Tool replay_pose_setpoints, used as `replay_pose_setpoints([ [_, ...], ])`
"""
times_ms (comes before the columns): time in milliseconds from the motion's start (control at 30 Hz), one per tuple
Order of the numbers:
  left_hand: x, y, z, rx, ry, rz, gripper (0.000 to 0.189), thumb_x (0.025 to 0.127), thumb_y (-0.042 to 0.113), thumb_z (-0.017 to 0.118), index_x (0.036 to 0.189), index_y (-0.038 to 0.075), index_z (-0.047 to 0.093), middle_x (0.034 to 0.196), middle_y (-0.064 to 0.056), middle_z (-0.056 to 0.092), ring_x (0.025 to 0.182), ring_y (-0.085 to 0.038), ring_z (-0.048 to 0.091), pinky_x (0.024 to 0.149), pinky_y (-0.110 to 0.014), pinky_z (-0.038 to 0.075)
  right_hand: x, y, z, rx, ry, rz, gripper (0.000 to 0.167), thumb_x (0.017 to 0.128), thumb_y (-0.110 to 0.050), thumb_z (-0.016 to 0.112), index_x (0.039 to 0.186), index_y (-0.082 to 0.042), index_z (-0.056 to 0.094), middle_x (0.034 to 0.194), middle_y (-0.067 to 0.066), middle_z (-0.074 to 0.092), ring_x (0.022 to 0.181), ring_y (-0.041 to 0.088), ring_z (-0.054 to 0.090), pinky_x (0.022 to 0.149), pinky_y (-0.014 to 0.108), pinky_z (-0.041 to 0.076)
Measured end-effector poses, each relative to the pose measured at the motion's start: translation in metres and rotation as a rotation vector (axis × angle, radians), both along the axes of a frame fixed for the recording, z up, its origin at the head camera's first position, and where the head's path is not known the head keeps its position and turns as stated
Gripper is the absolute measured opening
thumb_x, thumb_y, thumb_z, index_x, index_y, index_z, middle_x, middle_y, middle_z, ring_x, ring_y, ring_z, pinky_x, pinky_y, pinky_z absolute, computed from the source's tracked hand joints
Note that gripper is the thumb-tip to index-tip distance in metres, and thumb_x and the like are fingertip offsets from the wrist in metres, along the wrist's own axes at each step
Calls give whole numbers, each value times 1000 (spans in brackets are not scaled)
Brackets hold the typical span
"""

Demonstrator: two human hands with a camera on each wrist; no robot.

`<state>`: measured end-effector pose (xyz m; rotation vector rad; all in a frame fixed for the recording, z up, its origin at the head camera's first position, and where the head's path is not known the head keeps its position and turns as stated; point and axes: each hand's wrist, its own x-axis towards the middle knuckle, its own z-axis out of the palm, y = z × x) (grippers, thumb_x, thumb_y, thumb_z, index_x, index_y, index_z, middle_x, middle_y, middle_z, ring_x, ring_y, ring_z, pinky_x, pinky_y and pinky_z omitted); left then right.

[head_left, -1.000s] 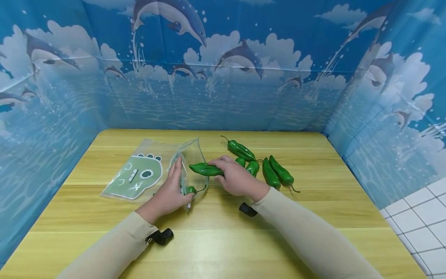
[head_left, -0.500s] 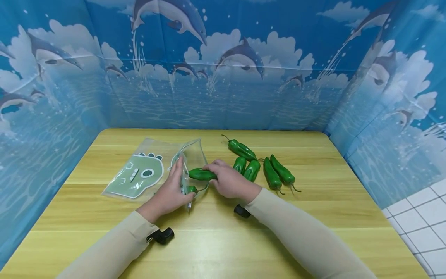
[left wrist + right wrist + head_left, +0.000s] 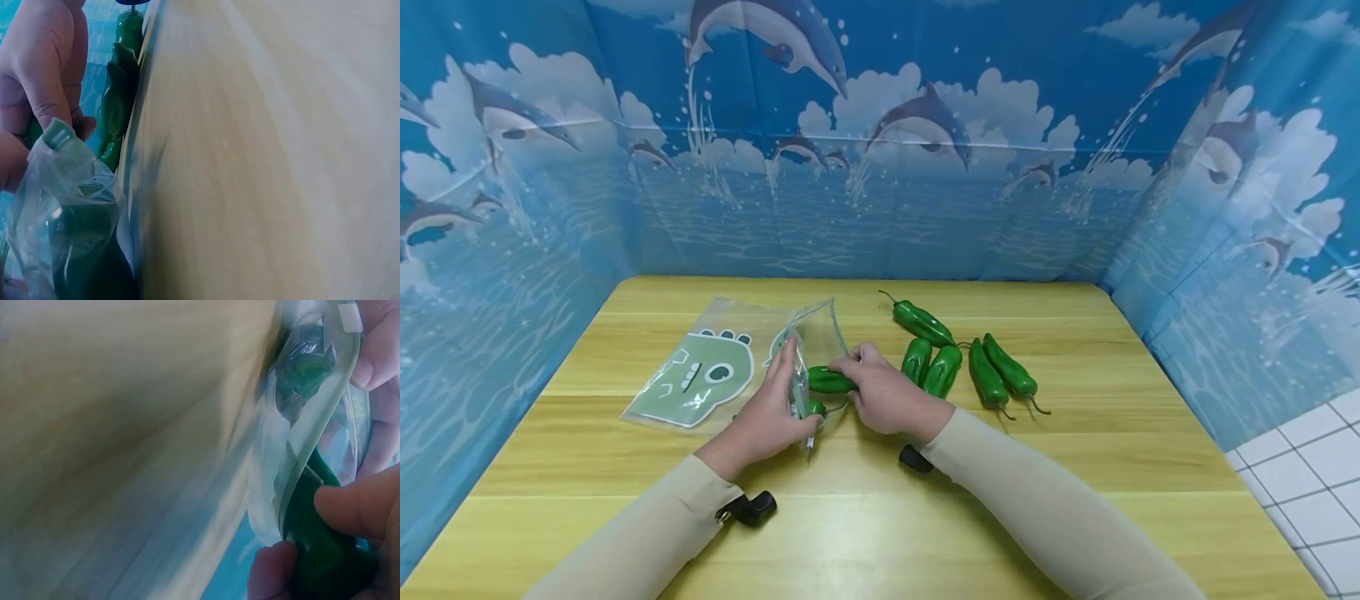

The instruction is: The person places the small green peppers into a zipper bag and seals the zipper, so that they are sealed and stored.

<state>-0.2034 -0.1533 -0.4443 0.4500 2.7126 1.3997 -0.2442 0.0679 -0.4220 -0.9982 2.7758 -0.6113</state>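
"At the raised mouth of the clear bag (image 3: 718, 358), what does the right hand (image 3: 887, 392) hold?"

"One green pepper (image 3: 829, 380), pinched between the thumb and a curled finger. Its front end lies within the opening, past the zip strip (image 3: 322, 434)."

"And the left hand (image 3: 767, 412)?"

"Its fingers are straight, laid along the plastic, with the thumb spread away from them, low by the opening. Whether that thumb bears on the plastic is hard to tell."

"Is anything inside the bag?"

"Another pepper (image 3: 815, 408), just below the pinched one, its thin stem reaching towards the right hand. Both wrist views show green through the film."

"Where do the others lie?"

"Five loose peppers (image 3: 922, 323) are on the wooden table (image 3: 850, 517), right of the bag: one at the back, two beside the right hand, two close together farther right."

"What is printed on the bag?"

"A green one-eyed creature (image 3: 692, 396) with teeth, on the flat part left of the left hand."

"And the surroundings?"

"Blue cloth (image 3: 880, 225) with leaping dolphins hangs behind and on both sides; white tiles (image 3: 1311, 496) show at lower right."
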Motion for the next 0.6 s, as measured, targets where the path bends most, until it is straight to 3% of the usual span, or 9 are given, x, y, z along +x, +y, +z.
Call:
replay_pose_setpoints([
  [267, -1, -1, -1, 0, 6, -4, 128, 83, 19, 82, 170, 16, -11, 178, -9, -10, 160, -41, 19, 121, -60, 38, 0, -3, 0, -1, 4, 8, 53, 106, -7, 58, 158, -7, 48, 140, 15, 53, 124, 23, 61, 109, 38, 54],
  [600, 0, 0, -1, -5, -15, -3, 127, 84, 23, 82, 170, 22, -12, 178, -10, -11, 160, -44, 17, 119, -63, 39, 1, -8, -3, 34, 12, 5, 50, 107, -15, 60, 155, -5, 50, 151, 15, 56, 138, 30, 57, 118, 44, 46],
])
